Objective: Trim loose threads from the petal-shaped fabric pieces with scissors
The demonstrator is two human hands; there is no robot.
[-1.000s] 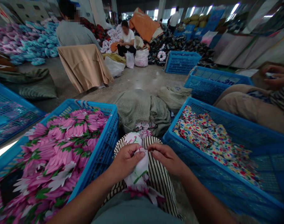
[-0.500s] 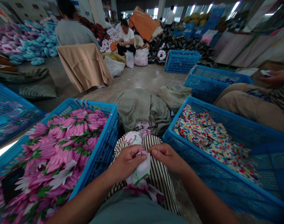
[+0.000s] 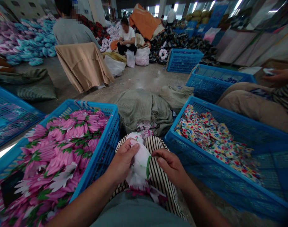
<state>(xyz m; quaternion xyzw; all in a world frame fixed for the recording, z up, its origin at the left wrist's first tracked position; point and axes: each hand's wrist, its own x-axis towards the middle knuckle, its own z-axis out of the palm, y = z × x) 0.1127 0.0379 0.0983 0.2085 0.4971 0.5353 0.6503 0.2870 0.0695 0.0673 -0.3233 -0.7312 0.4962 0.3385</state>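
My left hand point(image 3: 122, 157) pinches a white cloth piece point(image 3: 141, 155) between thumb and fingers, raised above my lap. The cloth has pink and green printed patches, and a green edge faces to the right. Close by that edge is my right hand point(image 3: 170, 165), its fingers curled and its thumb near the index fingertip. Anything small between those tips is too fine to make out. More white and pink printed cloth point(image 3: 136, 188) lies in my lap, over striped trousers point(image 3: 161, 179).
A blue crate point(image 3: 115, 113) with pink flower-shaped cloth pieces point(image 3: 70, 138) stands at left. Another blue crate point(image 3: 193, 100) at right holds colourful dotted pieces point(image 3: 212, 135). Grey-green sacking point(image 3: 140, 105) lies ahead. A co-worker's knees point(image 3: 250, 101) are at far right.
The cloth is raised and turned, so more of its white face and green edge shows. My left hand has moved up and left; my right hand has come slightly away from it.
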